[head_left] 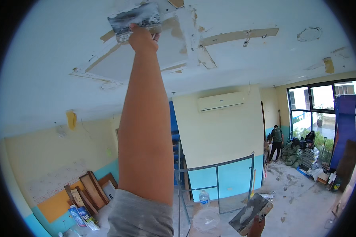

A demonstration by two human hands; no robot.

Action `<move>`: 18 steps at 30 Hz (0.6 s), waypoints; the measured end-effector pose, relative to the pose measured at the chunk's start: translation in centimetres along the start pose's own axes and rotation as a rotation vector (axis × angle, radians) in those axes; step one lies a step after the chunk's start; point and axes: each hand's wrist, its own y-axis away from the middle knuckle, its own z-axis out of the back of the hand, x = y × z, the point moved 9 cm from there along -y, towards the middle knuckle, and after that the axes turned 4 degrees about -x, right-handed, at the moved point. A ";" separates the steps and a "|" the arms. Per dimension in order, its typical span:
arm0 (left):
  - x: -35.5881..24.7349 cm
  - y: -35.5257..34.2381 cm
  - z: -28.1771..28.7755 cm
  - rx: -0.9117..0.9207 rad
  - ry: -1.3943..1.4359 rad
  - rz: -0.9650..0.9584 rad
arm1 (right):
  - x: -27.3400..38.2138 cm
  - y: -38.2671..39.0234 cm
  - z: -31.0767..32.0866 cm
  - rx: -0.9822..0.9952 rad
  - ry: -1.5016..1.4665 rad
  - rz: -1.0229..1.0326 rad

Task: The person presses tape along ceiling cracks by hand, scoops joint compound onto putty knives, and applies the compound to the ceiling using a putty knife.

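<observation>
My left hand is raised to the ceiling, closed on a wide putty knife smeared with grey-white compound. The blade lies against or very near the ceiling, over the edge of a square patch bordered by tan strips and white filler. Low on the right, my right hand grips a second wide putty knife, its face coated with grey and pale compound. Only part of this hand shows at the lower edge. Other tan strips and filler marks run along the ceiling to the right.
Below me stand a metal frame, a water bottle and a pale round thing. Wooden boards lean at the left wall. An air conditioner hangs ahead. Far right, a person stands near piled sacks.
</observation>
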 end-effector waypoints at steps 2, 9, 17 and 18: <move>2.4 0.6 1.0 -0.015 -0.046 0.005 | 0.0 -0.3 1.7 -0.062 0.053 0.004; 11.5 7.3 12.3 0.117 -0.181 0.046 | 1.2 -0.7 1.3 -0.099 0.058 0.037; 25.0 43.6 32.6 0.345 -0.752 1.237 | -9.8 -1.3 -2.7 0.368 -0.677 -0.615; 25.5 47.7 35.1 0.481 -0.987 1.254 | -9.4 0.0 -4.2 0.553 -1.031 -0.777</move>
